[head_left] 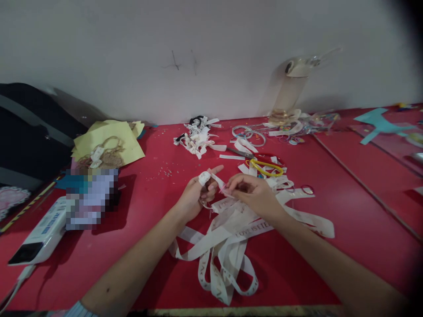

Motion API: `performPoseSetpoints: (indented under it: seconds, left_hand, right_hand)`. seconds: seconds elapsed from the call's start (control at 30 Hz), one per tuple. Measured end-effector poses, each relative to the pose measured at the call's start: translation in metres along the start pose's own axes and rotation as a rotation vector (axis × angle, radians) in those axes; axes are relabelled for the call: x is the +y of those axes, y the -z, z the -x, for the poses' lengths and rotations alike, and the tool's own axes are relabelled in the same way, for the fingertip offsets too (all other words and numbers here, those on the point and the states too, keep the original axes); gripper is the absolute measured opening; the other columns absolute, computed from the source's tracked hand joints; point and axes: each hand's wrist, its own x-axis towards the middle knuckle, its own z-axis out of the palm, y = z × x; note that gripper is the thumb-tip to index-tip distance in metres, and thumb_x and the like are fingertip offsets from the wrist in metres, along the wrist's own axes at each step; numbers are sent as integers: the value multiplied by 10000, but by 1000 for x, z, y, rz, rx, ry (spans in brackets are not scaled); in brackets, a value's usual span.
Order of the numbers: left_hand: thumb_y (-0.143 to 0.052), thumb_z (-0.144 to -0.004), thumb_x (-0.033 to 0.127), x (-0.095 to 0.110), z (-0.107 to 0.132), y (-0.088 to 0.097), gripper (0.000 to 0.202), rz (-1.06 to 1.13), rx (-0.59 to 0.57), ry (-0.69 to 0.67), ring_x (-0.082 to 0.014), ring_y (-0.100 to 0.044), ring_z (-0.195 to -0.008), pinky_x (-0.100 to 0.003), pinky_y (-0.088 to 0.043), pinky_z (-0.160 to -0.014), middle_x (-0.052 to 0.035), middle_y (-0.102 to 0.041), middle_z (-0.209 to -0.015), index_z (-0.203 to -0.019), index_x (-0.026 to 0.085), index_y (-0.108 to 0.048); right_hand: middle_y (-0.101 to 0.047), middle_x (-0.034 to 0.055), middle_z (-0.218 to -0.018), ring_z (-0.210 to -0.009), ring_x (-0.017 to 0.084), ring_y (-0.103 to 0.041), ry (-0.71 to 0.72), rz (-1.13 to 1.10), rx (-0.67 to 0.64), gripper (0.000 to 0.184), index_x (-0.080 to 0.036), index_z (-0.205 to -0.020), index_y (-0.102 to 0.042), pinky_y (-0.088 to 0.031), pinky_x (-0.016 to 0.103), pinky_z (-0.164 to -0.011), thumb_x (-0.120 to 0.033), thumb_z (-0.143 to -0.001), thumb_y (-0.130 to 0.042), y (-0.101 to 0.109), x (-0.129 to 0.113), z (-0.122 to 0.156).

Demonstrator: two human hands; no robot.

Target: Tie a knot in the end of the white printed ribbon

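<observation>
My left hand (197, 193) is closed round a small wad of white ribbon (204, 178), its index finger pointing out to the right. A narrow ribbon end (218, 182) stretches from there to my right hand (250, 193), whose thumb and fingertips pinch it. Beneath both hands lies a loose heap of white printed ribbon (228, 242), looping toward the table's front edge. Scissors (246, 155) with red handles rest just beyond my right hand, and a yellow loop-shaped handle (267, 168) lies by them.
Ribbon scraps (197, 138) are piled near the wall. A clear bottle (291, 90) stands at the back right, beside wire rings (253, 135) and small trinkets. Yellow paper (124, 141), a white power bank (44, 231) with a cable, and a dark bag (29, 127) occupy the left of the red table (158, 268).
</observation>
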Motion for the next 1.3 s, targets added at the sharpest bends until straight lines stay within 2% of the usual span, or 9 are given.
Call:
performPoseSetpoints:
  seconds: [0.07, 0.23, 0.33, 0.47, 0.7, 0.87, 1.0, 1.1, 1.3]
  left_hand:
    - [-553, -891, 362, 0, 0, 0, 431, -17, 0, 7, -21, -212, -445, -142, -192, -418, 61, -365, -593, -1267, 153, -587]
    - [-570, -878, 372, 0, -1, 1, 430, -104, 14, 23, -21, -206, -440, -149, -163, -411, 65, -344, -584, -1250, 160, -604]
    - [-569, -878, 392, 1, -1, 2, 436, -64, 16, 21, -23, -175, -441, -153, -149, -408, 74, -307, -587, -1247, 163, -602]
    - [-536, -891, 431, 2, 0, 3, 479, -49, -15, 34, -30, -157, -430, -157, -122, -403, 86, -277, -561, -1299, 180, -551]
    - [-463, -910, 472, 2, 2, 1, 519, -113, -85, 59, -21, -210, -384, -174, -168, -406, 6, -587, -637, -1375, 242, -470]
    - [-540, -879, 382, 1, 0, -1, 497, -30, -71, 32, -23, -220, -411, -179, -162, -396, -46, -674, -830, -1353, 241, -499]
    - [-542, -883, 359, 0, 0, -1, 442, -2, -63, 29, -18, -186, -426, -176, -118, -373, -41, -655, -930, -1313, 255, -542]
    - [-568, -871, 301, -1, 1, -2, 405, 13, -70, 21, -8, -200, -436, -169, -135, -374, -21, -619, -952, -1274, 258, -577]
    - [-653, -814, 276, 0, 2, -4, 437, -13, -46, 23, -1, -234, -443, -156, -168, -373, -5, -584, -871, -1247, 245, -607]
  right_hand:
    - [-681, 34, -845, -775, 147, -650, 12, -10, -107, 64, -182, -705, -650, -531, 274, -691, -157, -763, -645, 1, -1, 1]
    - [-718, 39, -929, -883, 162, -673, 55, 21, -285, 276, -203, -753, -721, -544, 291, -757, -44, -788, -499, 1, -5, 6]
    - [-702, 45, -1069, -983, 177, -661, 85, 58, -209, 313, -228, -886, -731, -563, 278, -712, -65, -827, -471, 0, -4, 9]
    - [-663, 52, -1153, -1073, 194, -621, 208, 139, -84, 278, -253, -950, -718, -555, 332, -829, -101, -863, -501, 0, -3, 10]
    - [-616, 59, -1022, -912, 172, -635, 153, 156, 122, 121, -238, -951, -673, -570, 303, -776, -268, -836, -647, 0, 4, 4]
    - [-689, 39, -883, -744, 169, -692, -105, -48, 77, 232, -203, -928, -629, -602, 297, -658, -356, -772, -707, -2, 10, 3]
    - [-696, 23, -816, -620, 141, -682, -163, -102, 30, 225, -188, -911, -627, -589, 266, -577, -345, -767, -699, 0, 6, 1]
    - [-664, -4, -685, -553, 120, -641, -118, -25, 25, 138, -194, -890, -647, -565, 241, -541, -304, -807, -657, 1, 3, 2]
    - [-674, 59, -965, -772, 140, -663, 127, 143, -102, 198, -219, -973, -703, -568, 271, -693, -200, -863, -539, -1, -2, 6]
